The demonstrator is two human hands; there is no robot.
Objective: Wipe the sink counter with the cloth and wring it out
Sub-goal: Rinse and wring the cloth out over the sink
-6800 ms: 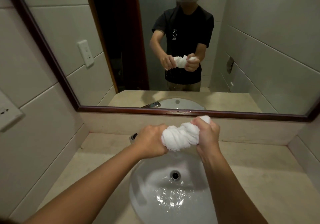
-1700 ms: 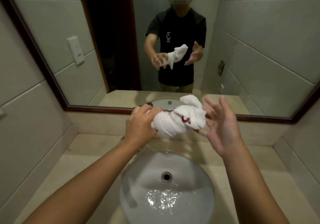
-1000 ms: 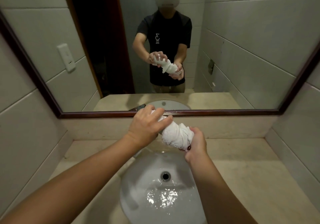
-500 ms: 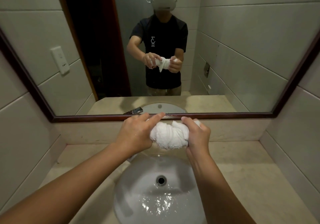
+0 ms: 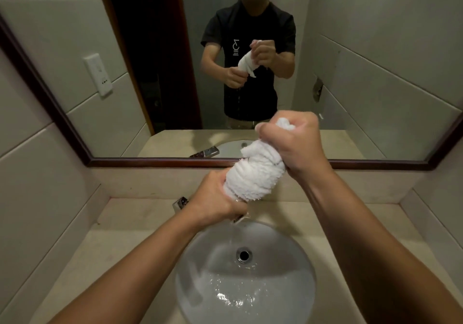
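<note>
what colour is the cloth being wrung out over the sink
White. The twisted cloth shows plainly in the head view, gripped between both hands.

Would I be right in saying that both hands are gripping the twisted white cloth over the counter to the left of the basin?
Not quite: the head view shows the left hand and right hand gripping the twisted white cloth above the basin itself, not over the counter to its left.

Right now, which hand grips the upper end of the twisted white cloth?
The right hand: it grips the upper end of the twisted white cloth, in front of the mirror. The left hand holds the lower end, just above the white basin.
</note>
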